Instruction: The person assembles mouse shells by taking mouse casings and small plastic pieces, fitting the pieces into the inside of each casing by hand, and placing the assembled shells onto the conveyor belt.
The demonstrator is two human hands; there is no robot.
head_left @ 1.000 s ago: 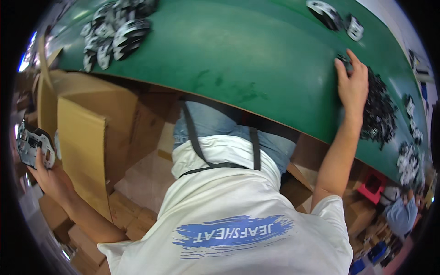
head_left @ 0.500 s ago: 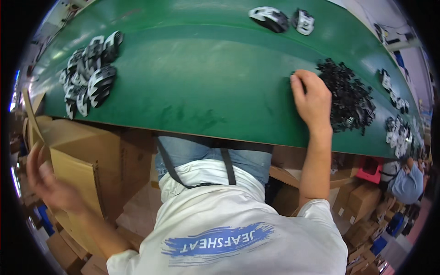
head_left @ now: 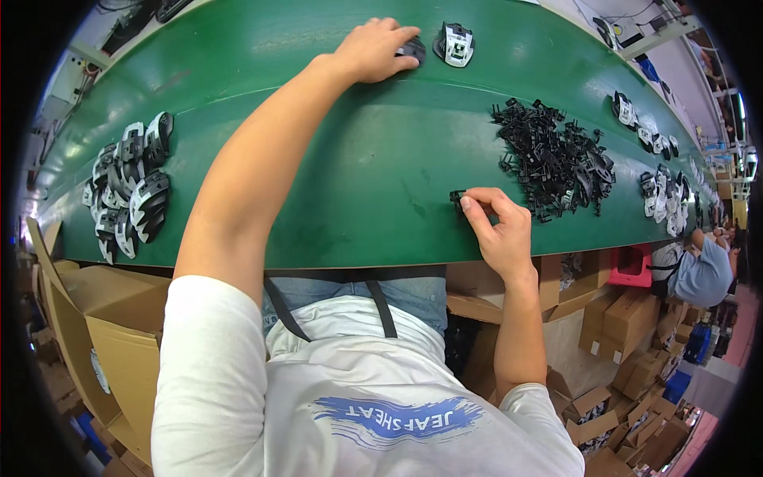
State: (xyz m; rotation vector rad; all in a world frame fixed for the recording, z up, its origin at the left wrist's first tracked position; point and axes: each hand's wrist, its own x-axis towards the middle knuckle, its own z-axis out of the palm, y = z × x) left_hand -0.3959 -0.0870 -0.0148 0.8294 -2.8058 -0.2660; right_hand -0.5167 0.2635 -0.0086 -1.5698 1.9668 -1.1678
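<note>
My left hand [head_left: 373,52] grips a dark shell [head_left: 413,52]; my right hand [head_left: 502,232] pinches a black clip [head_left: 456,197], its pile [head_left: 556,157] within reach.

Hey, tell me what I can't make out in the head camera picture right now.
In the head view:
- Most of the dark shell: covered by the left hand.
- One end of the small black part: hidden by the right hand's fingertips.
- Lower pieces in the black pile: buried under others.
</note>
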